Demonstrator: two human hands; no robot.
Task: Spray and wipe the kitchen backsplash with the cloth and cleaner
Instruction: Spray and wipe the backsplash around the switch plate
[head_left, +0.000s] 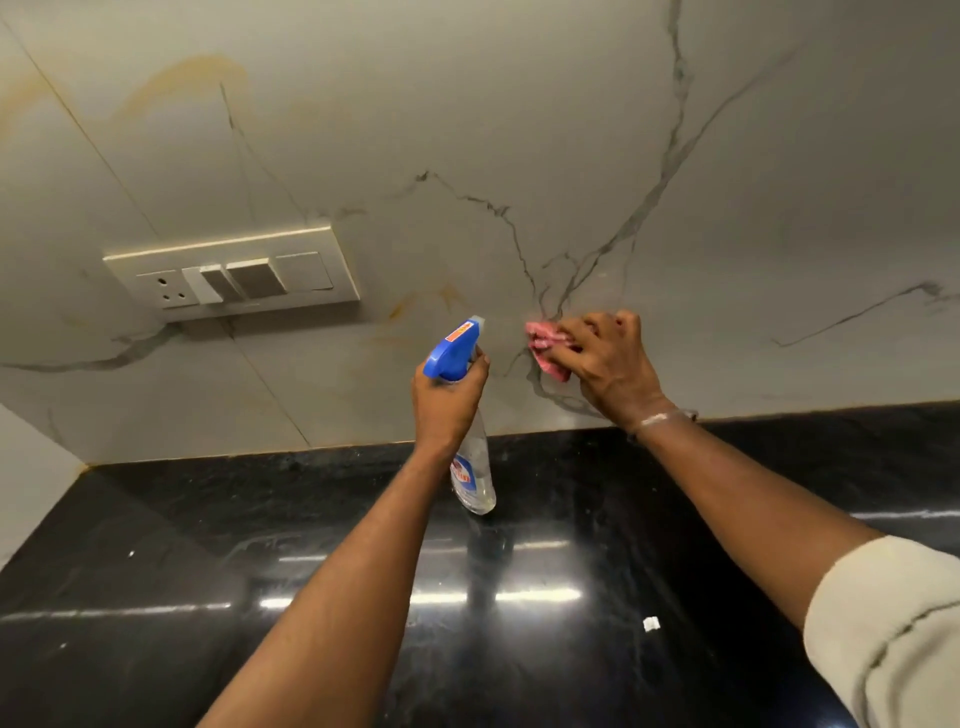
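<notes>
Backsplash (519, 130) of pale marble tile with dark veins fills the upper part of the head view and meets a black stone counter (156, 571) along its bottom edge. On the left of the wall sits a switch plate (234, 273) with a socket and rocker switches, well apart from both hands. Faint yellow-orange stains show near the top left and just right of the plate. A small white scrap (651, 623) lies on the counter. The left hand (448, 402) is closed around the neck of a clear spray bottle (470, 462) with a blue trigger head, held upright above the counter, nozzle toward the wall. The right hand (608, 364), arm stretched forward, presses a crumpled pink cloth (545, 345) against the tile with bent fingers, just right of the bottle. A bracelet (662, 418) circles the right wrist, and a light sleeve (893, 634) covers the upper arm.
</notes>
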